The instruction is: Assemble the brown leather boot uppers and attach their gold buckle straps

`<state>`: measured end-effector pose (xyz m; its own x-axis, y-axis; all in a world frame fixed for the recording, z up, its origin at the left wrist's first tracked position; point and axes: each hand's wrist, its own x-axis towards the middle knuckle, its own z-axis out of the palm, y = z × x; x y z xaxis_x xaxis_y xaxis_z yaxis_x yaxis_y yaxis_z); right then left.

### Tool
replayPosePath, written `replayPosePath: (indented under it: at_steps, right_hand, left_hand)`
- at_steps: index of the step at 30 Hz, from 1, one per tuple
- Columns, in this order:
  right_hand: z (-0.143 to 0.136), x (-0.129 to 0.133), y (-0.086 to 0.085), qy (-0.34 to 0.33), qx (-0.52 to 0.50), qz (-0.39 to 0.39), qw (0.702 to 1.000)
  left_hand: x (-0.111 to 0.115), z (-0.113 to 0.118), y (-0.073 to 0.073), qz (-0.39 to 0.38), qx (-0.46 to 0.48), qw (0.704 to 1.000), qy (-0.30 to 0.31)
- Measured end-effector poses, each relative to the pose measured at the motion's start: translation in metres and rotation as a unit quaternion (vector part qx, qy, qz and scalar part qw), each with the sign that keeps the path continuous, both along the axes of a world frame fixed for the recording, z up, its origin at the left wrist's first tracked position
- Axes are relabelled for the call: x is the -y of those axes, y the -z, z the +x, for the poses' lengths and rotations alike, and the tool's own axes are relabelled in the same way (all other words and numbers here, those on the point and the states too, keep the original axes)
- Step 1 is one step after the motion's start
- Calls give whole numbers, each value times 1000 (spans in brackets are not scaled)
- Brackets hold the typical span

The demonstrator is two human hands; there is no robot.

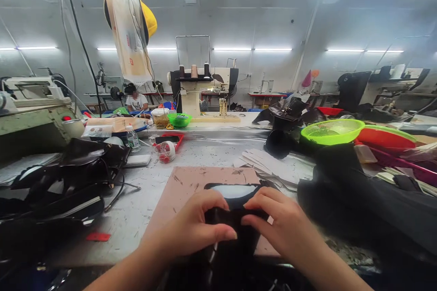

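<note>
Both hands grip the edge of a black leather-like piece [239,232] that hangs toward me over the table's front edge. My left hand [201,220] has its thumb on the near side of the piece and its fingers curled behind. Opposite it, my right hand [276,213] pinches the same piece between thumb and fingers. Beyond the hands, part of the black work with a pale inner area [235,190] lies on a pinkish board [191,182]. Whether it is all one piece I cannot tell.
Black leather pieces [78,163] pile up at left, and dark cloth [362,204] at right. White paper strips [273,166] lie behind the board. A red tray [174,140], a water bottle [132,138], a green basket [331,131] and a sewing machine [205,86] stand farther back. One person [136,100] sits beyond.
</note>
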<state>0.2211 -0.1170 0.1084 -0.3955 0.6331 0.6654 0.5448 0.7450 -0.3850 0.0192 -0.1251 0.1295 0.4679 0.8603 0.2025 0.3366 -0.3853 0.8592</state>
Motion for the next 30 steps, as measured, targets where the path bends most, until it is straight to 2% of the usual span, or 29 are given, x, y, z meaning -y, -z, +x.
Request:
replayPosePath:
  at_steps: [2, 5, 7, 10, 12, 15, 19, 22, 25, 30]
  right_hand:
    - [-4, 6, 9, 24, 11, 1, 1000]
    - [-6, 11, 22, 34, 18, -34, 999]
    - [-4, 11, 25, 21, 21, -96, 995]
    - [5, 5, 18, -5, 45, -182, 982]
    - [9, 3, 12, -18, 62, -204, 977]
    - [9, 4, 10, -53, 55, -187, 979]
    - [1, 16, 18, -67, 56, -186, 979]
    - [-2, 24, 19, -65, 58, -258, 962]
    - [1, 26, 15, -83, 3, -350, 933]
    - [8, 27, 4, -75, -51, -431, 898]
  left_hand:
    - [8, 10, 3, -46, 10, 998, -48]
    - [16, 20, 9, -68, 30, 994, -74]
    - [17, 20, 14, -83, 50, 993, -64]
    - [14, 14, 22, -96, 88, 991, -19]
    - [11, 12, 25, -86, 113, 990, 12]
    - [12, 14, 26, -60, 139, 988, 36]
    - [19, 21, 23, -25, 117, 992, 31]
    - [23, 23, 20, -8, 96, 995, 39]
    - [23, 23, 19, -13, 79, 996, 50]
    - [22, 21, 19, -15, 5, 1000, -16]
